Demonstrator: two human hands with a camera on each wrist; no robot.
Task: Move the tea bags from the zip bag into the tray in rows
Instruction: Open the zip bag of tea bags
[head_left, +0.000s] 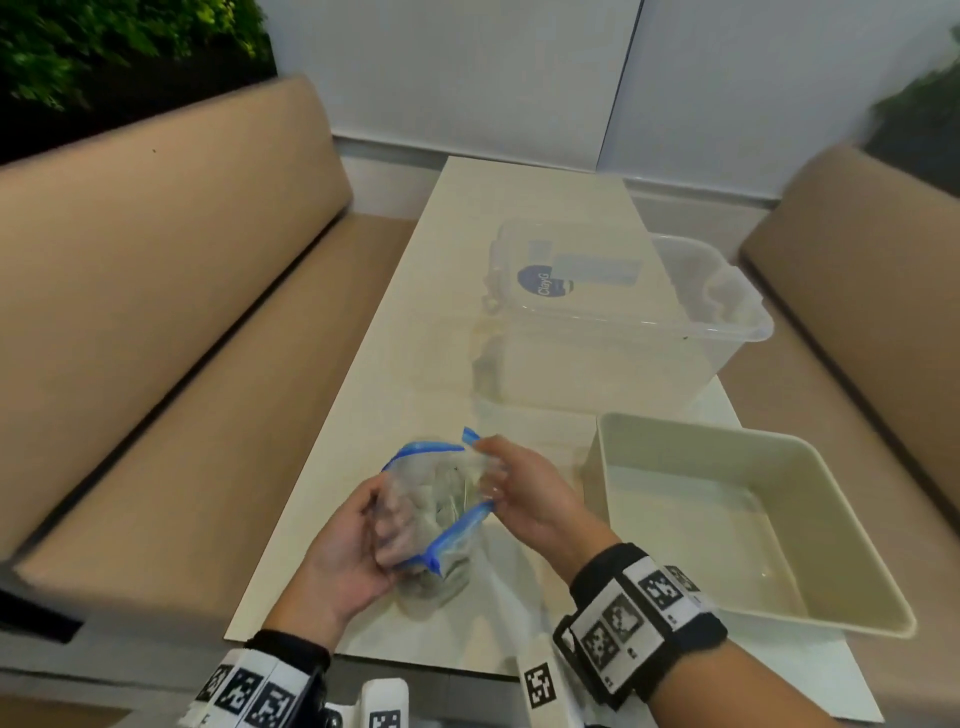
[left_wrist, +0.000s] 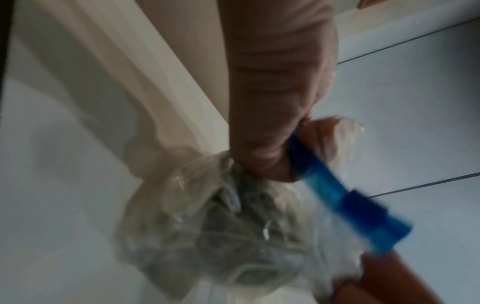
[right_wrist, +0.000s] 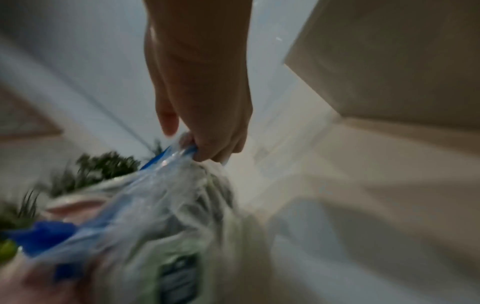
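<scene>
A clear zip bag (head_left: 441, 525) with a blue zip strip stands on the table near its front edge, its mouth pulled wide. Greenish tea bags (head_left: 447, 571) fill its lower part and show through the plastic as tea bags (left_wrist: 233, 232) in the left wrist view. My left hand (head_left: 358, 540) grips the near-left side of the mouth, fingers curled inside the bag (left_wrist: 319, 176). My right hand (head_left: 524, 493) pinches the far-right side of the zip bag (right_wrist: 179, 176) at the zip strip. The beige tray (head_left: 852, 587) sits to the right, and its inside looks bare.
A large clear plastic bin (head_left: 623, 322) with a blue label stands behind the tray on the pale table (head_left: 457, 270). Tan bench seats (head_left: 171, 322) flank the table on both sides. Green plants sit at the far left.
</scene>
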